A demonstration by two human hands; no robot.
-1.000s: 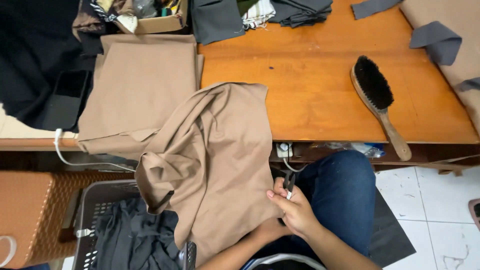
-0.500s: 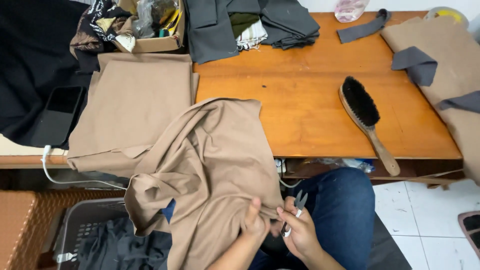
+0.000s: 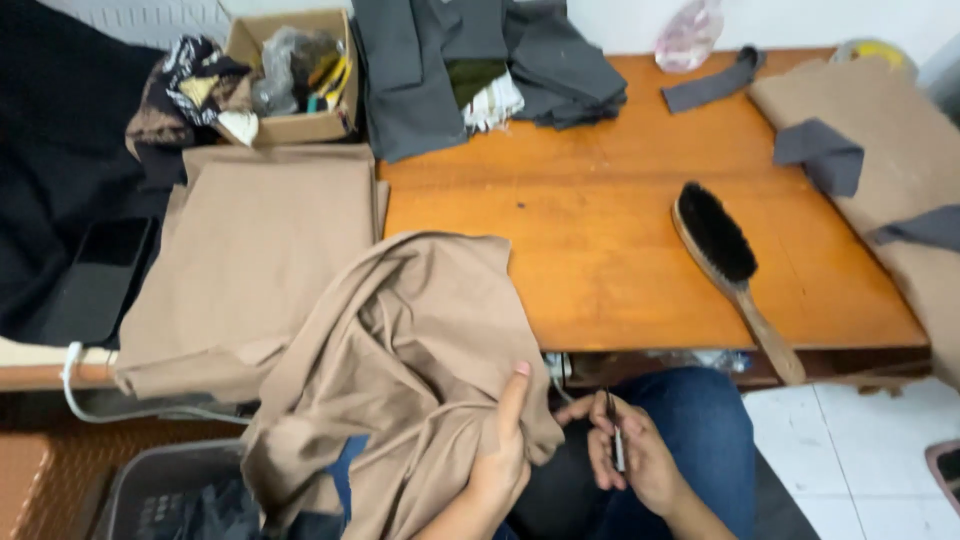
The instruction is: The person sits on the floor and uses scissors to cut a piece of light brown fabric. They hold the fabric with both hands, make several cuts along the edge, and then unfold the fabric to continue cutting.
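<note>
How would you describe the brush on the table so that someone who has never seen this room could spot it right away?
Start at the orange-brown wooden table. On its bare right half, near the front edge, lies a long wooden-handled brush with black bristles, slanted with the handle end sticking out past the table's front edge. It is the only hard, bristled thing there; all its neighbours are soft pieces of tan and grey cloth.

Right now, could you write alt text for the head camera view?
Seated at a wooden table, a person grips a tan garment with the left hand and holds small thread snips in the right hand. A clothes brush lies on the table.
</note>
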